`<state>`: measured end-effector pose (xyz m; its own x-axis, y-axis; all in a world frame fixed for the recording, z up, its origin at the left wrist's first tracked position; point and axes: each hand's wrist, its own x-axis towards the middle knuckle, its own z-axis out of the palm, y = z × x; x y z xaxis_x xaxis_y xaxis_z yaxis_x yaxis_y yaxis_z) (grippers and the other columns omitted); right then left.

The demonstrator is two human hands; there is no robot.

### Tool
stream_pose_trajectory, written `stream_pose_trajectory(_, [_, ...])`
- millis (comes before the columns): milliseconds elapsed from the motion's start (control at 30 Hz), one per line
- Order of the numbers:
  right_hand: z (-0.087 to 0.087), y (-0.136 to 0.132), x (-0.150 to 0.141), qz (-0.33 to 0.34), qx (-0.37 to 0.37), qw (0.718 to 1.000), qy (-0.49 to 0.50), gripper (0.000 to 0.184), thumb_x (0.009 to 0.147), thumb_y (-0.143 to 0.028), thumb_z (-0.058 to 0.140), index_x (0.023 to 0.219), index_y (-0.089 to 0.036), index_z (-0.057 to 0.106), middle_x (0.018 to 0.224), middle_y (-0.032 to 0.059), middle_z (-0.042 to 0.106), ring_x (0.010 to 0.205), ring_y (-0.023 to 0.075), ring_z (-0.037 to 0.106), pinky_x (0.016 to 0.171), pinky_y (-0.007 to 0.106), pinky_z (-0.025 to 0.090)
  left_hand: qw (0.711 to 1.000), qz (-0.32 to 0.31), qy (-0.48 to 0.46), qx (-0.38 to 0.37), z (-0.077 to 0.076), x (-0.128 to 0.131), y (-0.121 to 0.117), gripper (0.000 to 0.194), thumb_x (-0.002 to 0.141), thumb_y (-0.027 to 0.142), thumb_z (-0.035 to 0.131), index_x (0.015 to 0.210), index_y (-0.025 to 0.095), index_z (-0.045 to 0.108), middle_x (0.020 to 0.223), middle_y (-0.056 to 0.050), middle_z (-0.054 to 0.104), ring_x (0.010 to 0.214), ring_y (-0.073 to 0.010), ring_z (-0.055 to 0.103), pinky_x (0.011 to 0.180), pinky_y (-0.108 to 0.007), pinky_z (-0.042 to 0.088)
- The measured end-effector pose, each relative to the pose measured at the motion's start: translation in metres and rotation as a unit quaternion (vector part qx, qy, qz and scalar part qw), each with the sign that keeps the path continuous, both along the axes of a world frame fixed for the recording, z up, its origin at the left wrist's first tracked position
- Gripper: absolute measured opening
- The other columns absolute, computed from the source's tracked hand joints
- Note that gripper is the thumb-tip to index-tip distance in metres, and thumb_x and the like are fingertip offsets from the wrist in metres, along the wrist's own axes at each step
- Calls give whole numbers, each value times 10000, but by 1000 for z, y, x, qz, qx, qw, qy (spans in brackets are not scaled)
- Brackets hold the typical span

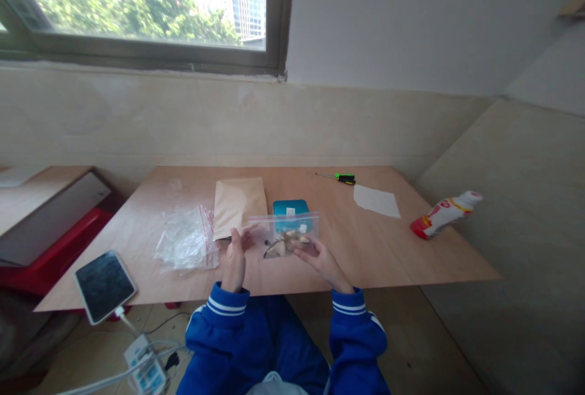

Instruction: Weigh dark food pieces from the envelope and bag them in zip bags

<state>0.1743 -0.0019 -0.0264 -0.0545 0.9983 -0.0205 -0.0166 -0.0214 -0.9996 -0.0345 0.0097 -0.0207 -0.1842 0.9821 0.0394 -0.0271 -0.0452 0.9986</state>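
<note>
Between my two hands is a clear zip-lock bag (284,238) with a pinkish zip strip along its top. Brownish and pale pieces, too small to name surely, lie inside it. My left hand (235,259) grips the bag's left end, thumb up, with its fingers behind the plastic. The lower right part is pinched by my right hand (322,259), thumb in front. Just behind the bag sits a teal box (290,206) with a small white label, partly seen through the plastic. A brown paper packet (240,203) lies beyond my left hand.
A pile of clear zip-lock bags (185,242) lies left. A phone-like device (105,285) with a cable overhangs the front left edge, above a power strip (145,364). Screwdrivers (340,178), white paper (377,200) and a red-and-white bottle (443,215) are to the right.
</note>
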Motion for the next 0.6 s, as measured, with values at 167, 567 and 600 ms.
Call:
stream_pose_trajectory(167, [-13, 7, 49, -171, -31, 985, 18, 508, 574, -489, 781, 932, -160, 634, 795, 50, 707, 583, 142, 608, 559, 273, 505, 949, 35, 290, 120, -22, -35, 18, 429, 859, 401, 485, 1219, 176, 547, 1303, -128, 538, 1276, -258, 444, 1093, -452, 320])
stream_pose_trajectory(567, [-46, 35, 146, -215, -79, 966, -119, 386, 571, -403, 768, 823, -132, 658, 497, 7, 584, 408, 127, 452, 419, 259, 331, 897, -40, 433, 76, -47, -90, 54, 362, 825, 231, 464, 1152, 244, 619, 1244, -46, 612, 1132, -211, 584, 938, -317, 474])
stream_pose_trajectory(600, [-45, 41, 151, -229, -59, 964, -125, 351, 572, -367, 771, 808, -139, 649, 518, 14, 587, 441, 141, 478, 440, 271, 350, 898, -35, 434, 62, -43, -90, 53, 342, 839, 262, 466, 1139, 258, 629, 1204, -34, 642, 1091, -206, 608, 899, -298, 487])
